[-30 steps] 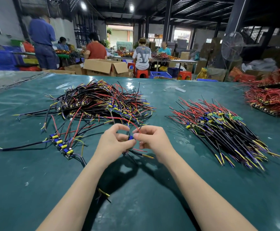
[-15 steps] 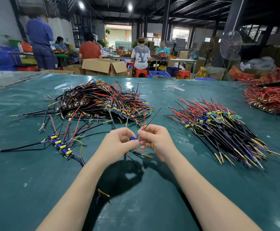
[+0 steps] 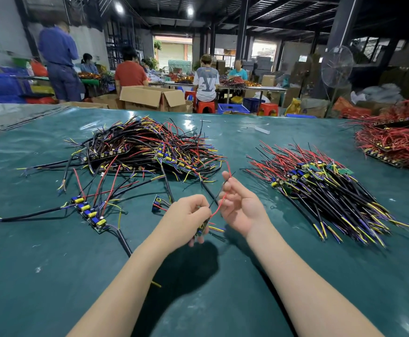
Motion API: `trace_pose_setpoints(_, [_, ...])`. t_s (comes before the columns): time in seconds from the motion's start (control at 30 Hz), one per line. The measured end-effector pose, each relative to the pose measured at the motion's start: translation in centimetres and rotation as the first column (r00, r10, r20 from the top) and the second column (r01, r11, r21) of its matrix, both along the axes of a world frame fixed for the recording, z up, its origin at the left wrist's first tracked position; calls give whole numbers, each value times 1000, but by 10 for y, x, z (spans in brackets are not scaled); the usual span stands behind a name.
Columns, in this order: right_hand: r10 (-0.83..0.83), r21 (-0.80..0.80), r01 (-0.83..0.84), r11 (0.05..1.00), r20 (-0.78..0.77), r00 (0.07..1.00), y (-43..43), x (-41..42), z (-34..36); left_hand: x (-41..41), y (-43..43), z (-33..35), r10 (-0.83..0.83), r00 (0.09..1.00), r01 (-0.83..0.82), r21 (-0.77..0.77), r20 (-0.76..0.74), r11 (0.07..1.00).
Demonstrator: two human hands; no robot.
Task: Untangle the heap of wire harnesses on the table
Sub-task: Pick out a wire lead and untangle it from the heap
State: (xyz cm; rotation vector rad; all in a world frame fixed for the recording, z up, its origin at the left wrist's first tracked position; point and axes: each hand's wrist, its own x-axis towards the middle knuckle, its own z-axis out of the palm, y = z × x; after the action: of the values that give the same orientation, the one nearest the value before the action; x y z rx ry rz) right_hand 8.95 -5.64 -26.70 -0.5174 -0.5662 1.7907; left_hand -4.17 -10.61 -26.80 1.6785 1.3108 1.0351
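A tangled heap of wire harnesses (image 3: 147, 147), black, red and yellow with small circuit boards, lies on the green table (image 3: 52, 276) ahead to the left. My left hand (image 3: 186, 217) grips one small harness board (image 3: 203, 227) just above the table. Its red and black wires (image 3: 219, 203) run up across my right hand (image 3: 241, 205), whose fingers are loosely spread, with the wire tips held near the raised fingertip. A separate strip of boards (image 3: 89, 212) with trailing wires lies to the left of my hands.
A sorted bundle of harnesses (image 3: 325, 188) lies aligned to the right. A red-wired pile (image 3: 393, 142) sits at the far right edge. One loose small board (image 3: 156, 203) lies near my left hand. Cardboard boxes (image 3: 150, 97) and seated people are beyond the table.
My hands have come apart. The right hand has opened and drawn the red and black wires up and to the right, while the left hand keeps hold of the board.
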Motion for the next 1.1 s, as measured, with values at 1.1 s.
trace_pose_setpoints(1.1, [-104,255,-158,954,777,621,-10,-8,10,-8,11,-10,387,824,-292,-275,414,916])
